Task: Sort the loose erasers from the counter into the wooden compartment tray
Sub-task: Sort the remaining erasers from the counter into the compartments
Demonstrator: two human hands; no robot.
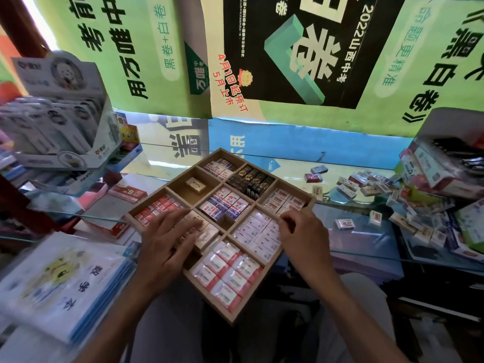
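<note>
Loose erasers (366,187) are noted rightward, nearer the curled, seemingly empty right hand (301,231); left hand (167,239) is laid flat on the tray (264,279).

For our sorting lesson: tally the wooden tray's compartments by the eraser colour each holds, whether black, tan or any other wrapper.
Black erasers: 1
Tan erasers: 2
Other wrappers: 6
Total: 9 compartments in the wooden tray

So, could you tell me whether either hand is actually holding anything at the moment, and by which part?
Neither visibly holds anything. The left hand lies flat, fingers straight, on the beige erasers in the wooden tray. The right hand is curled over the tray's right side; any eraser underneath is hidden.
</note>
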